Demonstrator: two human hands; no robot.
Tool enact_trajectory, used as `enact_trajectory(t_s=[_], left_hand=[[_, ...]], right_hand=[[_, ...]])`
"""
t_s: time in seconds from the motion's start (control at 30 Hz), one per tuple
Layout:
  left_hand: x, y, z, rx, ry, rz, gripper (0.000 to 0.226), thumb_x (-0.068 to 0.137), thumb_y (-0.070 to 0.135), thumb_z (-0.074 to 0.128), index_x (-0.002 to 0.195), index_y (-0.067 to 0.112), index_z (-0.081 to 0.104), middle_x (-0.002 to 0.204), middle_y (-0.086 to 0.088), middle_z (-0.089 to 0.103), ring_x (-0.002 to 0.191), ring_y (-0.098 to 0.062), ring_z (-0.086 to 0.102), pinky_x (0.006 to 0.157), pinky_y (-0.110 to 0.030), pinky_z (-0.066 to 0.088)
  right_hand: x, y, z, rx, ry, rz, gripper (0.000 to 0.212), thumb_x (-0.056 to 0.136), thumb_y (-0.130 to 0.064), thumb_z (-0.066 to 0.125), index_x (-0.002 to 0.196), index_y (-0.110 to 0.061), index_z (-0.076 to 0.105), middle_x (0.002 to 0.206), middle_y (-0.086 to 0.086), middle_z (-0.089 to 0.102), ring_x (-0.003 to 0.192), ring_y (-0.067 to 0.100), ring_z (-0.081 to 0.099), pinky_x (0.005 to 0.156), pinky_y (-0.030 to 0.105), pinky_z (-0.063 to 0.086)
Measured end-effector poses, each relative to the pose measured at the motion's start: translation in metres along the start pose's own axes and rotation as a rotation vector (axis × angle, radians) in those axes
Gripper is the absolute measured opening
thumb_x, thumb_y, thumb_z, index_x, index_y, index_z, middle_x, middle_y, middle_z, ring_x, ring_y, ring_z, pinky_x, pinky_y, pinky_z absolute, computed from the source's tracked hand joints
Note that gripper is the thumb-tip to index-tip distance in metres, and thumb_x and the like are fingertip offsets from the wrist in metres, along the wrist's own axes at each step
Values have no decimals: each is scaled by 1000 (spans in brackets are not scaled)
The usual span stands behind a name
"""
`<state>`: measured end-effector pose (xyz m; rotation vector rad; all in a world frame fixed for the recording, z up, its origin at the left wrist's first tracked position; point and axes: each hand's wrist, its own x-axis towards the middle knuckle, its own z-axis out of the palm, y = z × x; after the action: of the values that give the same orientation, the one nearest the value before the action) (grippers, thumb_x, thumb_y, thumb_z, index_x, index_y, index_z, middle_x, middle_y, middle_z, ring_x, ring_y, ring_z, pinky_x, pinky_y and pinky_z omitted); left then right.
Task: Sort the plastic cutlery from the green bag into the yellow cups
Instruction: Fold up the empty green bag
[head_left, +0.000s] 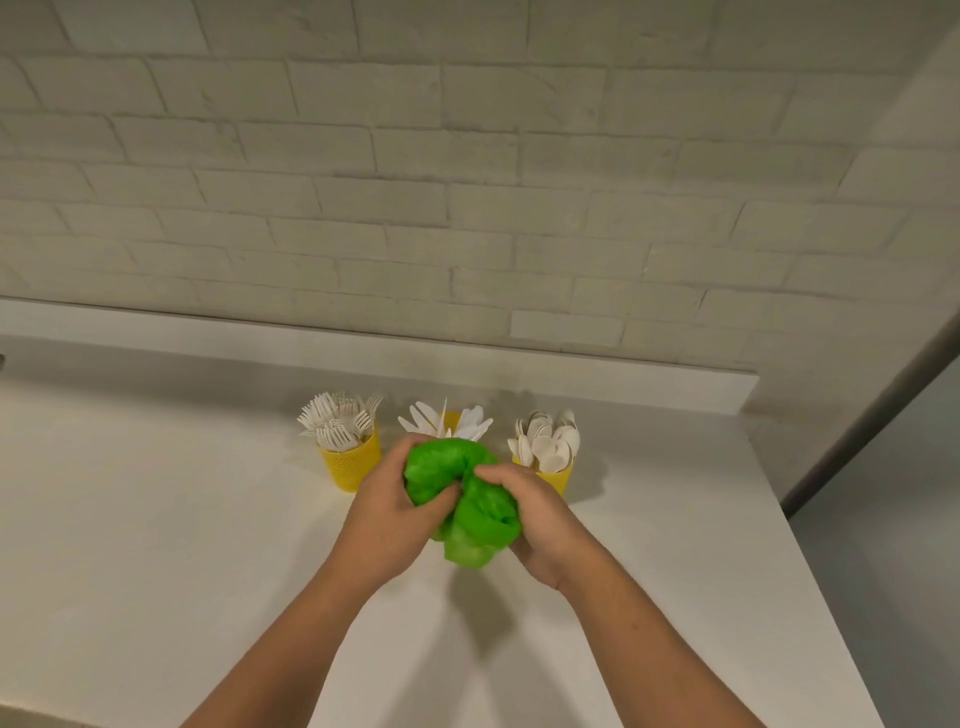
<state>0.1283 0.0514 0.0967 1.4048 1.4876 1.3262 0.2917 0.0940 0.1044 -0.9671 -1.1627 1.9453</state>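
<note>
A crumpled green bag (462, 499) is held above the white counter between both hands. My left hand (395, 506) grips its left side and my right hand (535, 514) grips its right side, fingers curled into the plastic. Behind the bag stand three yellow cups in a row. The left cup (350, 465) holds white forks, the middle cup (450, 419) holds white knives and is mostly hidden by the bag, and the right cup (556, 478) holds white spoons. What lies inside the bag cannot be seen.
The white counter (156, 545) runs to a low ledge against a pale brick wall (467, 182). Its right edge (810, 571) drops off beside a grey floor.
</note>
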Motion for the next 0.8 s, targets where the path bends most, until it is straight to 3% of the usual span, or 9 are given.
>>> enact_trajectory(t_s=[0.13,0.2,0.27,0.37,0.43,0.5,0.6,0.7,0.8], left_hand=[[-2,-1,-5,187,328,-53,35,86,6,71,100,29,49,78,2,65,69,-17,62,61,-36,46],[-4,-5,-4,314,364,5,42,85,5,68,100,29,37,75,3,61,64,-18,59,54,-36,41],[-8,-6,-3,342,286,75,40,89,7,65,102,31,37,81,5,59,68,-9,57,54,-28,43],[-9,-15,-13,346,27,200,53,79,7,71,123,28,51,111,7,57,98,0,57,73,-13,50],[-10,-18,-30,246,-129,189,58,79,13,66,134,29,60,117,12,59,104,-7,62,79,-24,59],[-8,-18,-50,102,-221,110,48,87,14,60,128,35,70,105,11,70,89,-12,70,75,-32,61],[-3,-26,-79,99,-153,122,42,92,11,71,113,48,72,92,9,69,70,-13,67,65,-30,55],[1,-40,-103,249,-192,169,59,85,25,82,129,58,58,107,15,49,88,-8,57,73,-23,56],[-2,-50,-111,141,-437,116,49,91,17,77,124,50,61,116,21,63,101,-9,64,87,-36,59]], right_hand=[[5,24,26,-91,-26,-5,49,105,-56,34,140,-31,57,134,-4,69,122,15,64,92,35,54],[3,37,41,-167,-14,-12,57,103,-63,31,143,-31,55,136,-7,67,125,8,63,103,34,53],[2,43,53,-205,-4,-55,53,106,-57,29,145,-30,54,137,-9,66,127,3,60,112,33,47],[6,38,56,-135,69,-92,43,107,-52,36,135,-30,60,131,-6,70,125,7,63,113,37,46],[11,36,54,-114,119,-119,32,109,-35,42,133,-24,61,127,2,72,119,15,68,107,42,52],[14,37,57,-151,152,-128,28,109,-22,44,131,-20,61,122,8,73,106,19,72,93,42,59],[12,46,73,-189,136,-127,31,110,-13,40,134,-23,55,111,14,74,83,30,71,64,36,55],[11,62,88,-303,168,-112,21,108,-14,41,126,-22,48,103,16,68,72,29,64,59,36,44],[7,79,100,-291,259,-85,17,102,-15,49,117,-22,45,98,11,62,75,23,58,59,34,44]])
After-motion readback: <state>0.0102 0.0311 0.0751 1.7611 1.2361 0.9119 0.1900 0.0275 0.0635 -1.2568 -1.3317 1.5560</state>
